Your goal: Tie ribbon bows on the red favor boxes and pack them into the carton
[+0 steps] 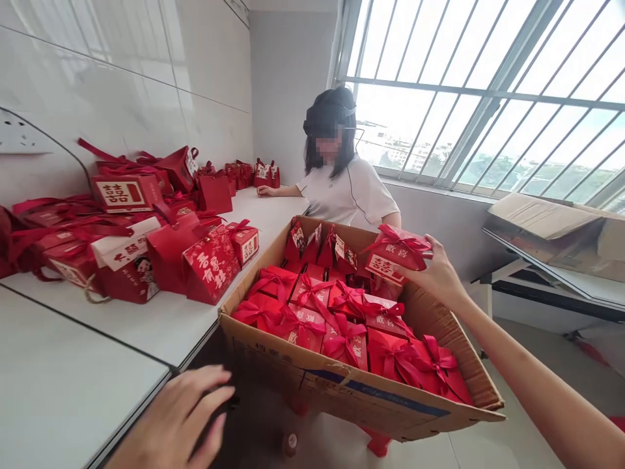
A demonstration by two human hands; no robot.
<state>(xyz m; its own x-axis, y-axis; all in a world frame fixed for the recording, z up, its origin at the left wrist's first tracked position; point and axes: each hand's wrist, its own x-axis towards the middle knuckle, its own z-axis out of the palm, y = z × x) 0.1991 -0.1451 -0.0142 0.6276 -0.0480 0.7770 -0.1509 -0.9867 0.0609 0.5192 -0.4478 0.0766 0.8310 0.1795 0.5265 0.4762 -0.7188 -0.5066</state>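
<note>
My right hand (pixel 437 273) grips a red gift box (pixel 393 249) with a ribbon bow and white double-happiness print. It holds the box over the far right part of an open cardboard box (pixel 361 391). Rows of red gift boxes (pixel 305 319) with bows fill the near part of the carton, and peaked red boxes (pixel 336 251) stand at its far end. My left hand (pixel 178 417) is at the table's edge, left of the carton, with its fingers apart and nothing in them.
A pile of red gift boxes (pixel 122 195) lies on the white table (pixel 73 345) against the wall. Across the carton sits a person (pixel 342 182) in a white shirt and headset. Flattened cardboard (pixel 547 228) rests at right under a barred window. Red stool legs (pixel 378 443) show beneath the carton.
</note>
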